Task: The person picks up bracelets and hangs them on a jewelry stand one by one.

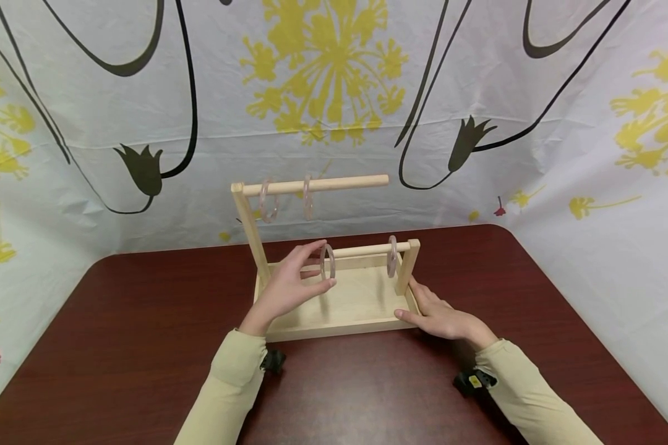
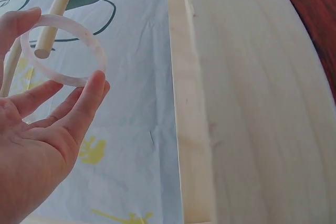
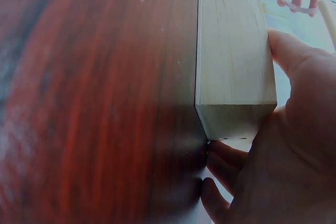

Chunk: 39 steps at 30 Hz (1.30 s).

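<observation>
My left hand (image 1: 292, 281) pinches a translucent pinkish bangle (image 1: 323, 262) between thumb and fingertips, at the free end of the lower rod (image 1: 362, 250) of a wooden bangle stand (image 1: 323, 332). In the left wrist view, the rod's end shows within the outline of the held bangle (image 2: 97, 51). Another bangle (image 1: 392, 256) hangs on that rod near the right post. The right hand (image 1: 442, 316) grips the right end of the stand's tray base, thumb on the rim and fingers around the outer side, as the right wrist view shows beside the wood (image 3: 233, 51).
Two more bangles, one (image 1: 265, 201) near the left post and one (image 1: 308, 198) farther along, hang on the upper rod (image 1: 356, 182). The stand sits on a dark red-brown table (image 1: 161, 321). A patterned white sheet (image 1: 211, 105) hangs behind and at both sides.
</observation>
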Tool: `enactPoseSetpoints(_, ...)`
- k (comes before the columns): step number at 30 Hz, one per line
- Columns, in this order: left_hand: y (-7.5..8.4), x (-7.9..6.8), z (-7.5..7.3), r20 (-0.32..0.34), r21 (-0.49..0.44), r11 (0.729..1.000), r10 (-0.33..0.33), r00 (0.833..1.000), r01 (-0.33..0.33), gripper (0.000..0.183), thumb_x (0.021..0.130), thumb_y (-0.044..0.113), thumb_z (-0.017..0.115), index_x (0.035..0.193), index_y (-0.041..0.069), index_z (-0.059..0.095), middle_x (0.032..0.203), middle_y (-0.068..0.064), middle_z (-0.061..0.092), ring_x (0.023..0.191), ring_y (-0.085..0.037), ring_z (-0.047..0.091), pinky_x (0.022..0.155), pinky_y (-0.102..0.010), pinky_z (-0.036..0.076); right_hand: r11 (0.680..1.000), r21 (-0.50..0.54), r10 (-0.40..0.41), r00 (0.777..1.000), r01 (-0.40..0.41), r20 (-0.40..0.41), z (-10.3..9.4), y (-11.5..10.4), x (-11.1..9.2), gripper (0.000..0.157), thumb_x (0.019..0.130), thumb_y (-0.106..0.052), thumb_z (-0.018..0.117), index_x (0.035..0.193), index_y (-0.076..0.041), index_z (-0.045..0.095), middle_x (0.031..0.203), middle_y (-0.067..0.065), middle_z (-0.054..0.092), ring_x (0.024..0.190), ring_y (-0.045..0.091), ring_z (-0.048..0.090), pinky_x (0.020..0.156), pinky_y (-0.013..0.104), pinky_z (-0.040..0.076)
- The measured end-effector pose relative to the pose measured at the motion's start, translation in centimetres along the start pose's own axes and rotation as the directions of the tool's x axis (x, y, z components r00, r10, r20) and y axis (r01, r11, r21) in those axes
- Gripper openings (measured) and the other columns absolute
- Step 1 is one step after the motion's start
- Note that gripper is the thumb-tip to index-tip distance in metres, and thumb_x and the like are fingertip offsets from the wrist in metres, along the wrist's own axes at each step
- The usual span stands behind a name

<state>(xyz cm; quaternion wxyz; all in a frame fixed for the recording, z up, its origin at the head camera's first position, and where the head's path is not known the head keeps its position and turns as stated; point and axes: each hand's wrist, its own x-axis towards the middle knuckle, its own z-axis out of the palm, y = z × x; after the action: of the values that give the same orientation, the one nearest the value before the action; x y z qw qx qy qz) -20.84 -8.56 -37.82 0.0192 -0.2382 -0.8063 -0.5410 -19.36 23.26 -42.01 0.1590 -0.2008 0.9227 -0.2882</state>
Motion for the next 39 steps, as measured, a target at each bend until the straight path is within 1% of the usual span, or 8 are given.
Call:
enactPoseSetpoints(4,0.3,0.3,0.2,0.016,0.058,0.998,0.007,1.0,-0.008,0.069,0.084,0.013,0.077,0.144,0.008,0.044,0.124,-0.012,0.05,0.115,-0.028,0.055,0.092,-0.029,0.047,1.0,-0.012,0.006,1.0,-0.006,0.001,0.0,0.1,0.0,0.088,0.099,-0.049,0.047,0.153,0.002,0.0,0.154,0.029,0.011,0.14,0.047,0.012,0.102,0.069,0.017)
enactPoseSetpoints(10,1.0,1.0,0.3,0.07,0.214,0.976,0.024,0.997,-0.039,0.07,0.085,0.024,0.076,0.144,0.005,0.043,0.128,-0.012,0.051,0.116,-0.027,0.054,0.095,-0.036,0.046,1.0,-0.004,0.002,1.0,-0.002,-0.001,0.1,0.1,0.1,0.089,0.099,-0.05,0.047,0.153,0.002,-0.001,0.154,0.03,0.01,0.14,0.047,0.012,0.102,0.069,0.017)
enactPoseSetpoints(14,1.5,1.4,0.3,0.108,0.34,0.937,0.042,0.993,-0.077,0.072,0.086,0.032,0.074,0.144,0.004,0.043,0.128,-0.011,0.053,0.115,-0.03,0.054,0.094,-0.041,0.045,1.0,0.003,-0.009,1.0,0.009,-0.008,0.1,0.1,0.1,0.089,0.098,-0.05,0.048,0.153,0.003,0.0,0.154,0.03,0.011,0.14,0.047,0.013,0.101,0.07,0.018)
enactPoseSetpoints(19,1.8,2.0,0.5,0.135,0.46,0.88,0.064,0.989,-0.12,0.074,0.086,0.035,0.074,0.145,0.005,0.042,0.13,-0.011,0.053,0.112,-0.026,0.055,0.094,-0.042,0.045,1.0,0.004,-0.017,1.0,0.017,-0.015,0.1,0.2,0.0,0.09,0.098,-0.05,0.047,0.152,0.004,0.0,0.153,0.032,0.011,0.139,0.049,0.013,0.1,0.071,0.017)
enactPoseSetpoints(22,2.1,2.3,0.8,0.153,0.493,0.86,0.063,0.986,-0.131,0.074,0.086,0.037,0.073,0.146,0.007,0.041,0.132,-0.011,0.051,0.112,-0.026,0.055,0.094,-0.042,0.045,1.0,-0.002,-0.022,1.0,0.022,-0.015,0.2,0.2,-0.1,0.09,0.098,-0.051,0.046,0.152,0.004,0.0,0.152,0.034,0.011,0.138,0.051,0.012,0.099,0.072,0.016)
enactPoseSetpoints(30,3.0,3.1,1.5,0.21,0.56,0.812,0.053,0.976,-0.164,0.075,0.089,0.04,0.07,0.149,0.009,0.037,0.142,-0.012,0.045,0.126,-0.028,0.048,0.099,-0.043,0.042,1.0,-0.015,0.009,1.0,-0.009,-0.009,0.1,0.1,0.1,0.09,0.098,-0.051,0.047,0.152,0.006,0.002,0.154,0.031,0.012,0.14,0.047,0.013,0.102,0.069,0.016)
enactPoseSetpoints(33,3.3,3.4,1.8,0.225,0.598,0.779,0.064,0.972,-0.19,0.075,0.089,0.041,0.069,0.148,0.008,0.038,0.141,-0.012,0.046,0.126,-0.027,0.047,0.1,-0.042,0.041,1.0,-0.023,0.017,1.0,-0.017,-0.008,0.1,0.1,0.1,0.089,0.098,-0.05,0.047,0.152,0.007,0.003,0.154,0.031,0.012,0.14,0.047,0.013,0.103,0.068,0.016)
enactPoseSetpoints(39,3.7,4.0,2.3,0.249,0.666,0.706,0.095,0.964,-0.242,0.074,0.089,0.045,0.068,0.145,0.006,0.041,0.139,-0.014,0.049,0.125,-0.029,0.049,0.099,-0.042,0.042,1.0,-0.003,-0.014,1.0,0.014,-0.022,0.2,0.2,0.1,0.09,0.098,-0.051,0.047,0.152,0.007,0.003,0.152,0.033,0.013,0.138,0.05,0.014,0.101,0.07,0.017)
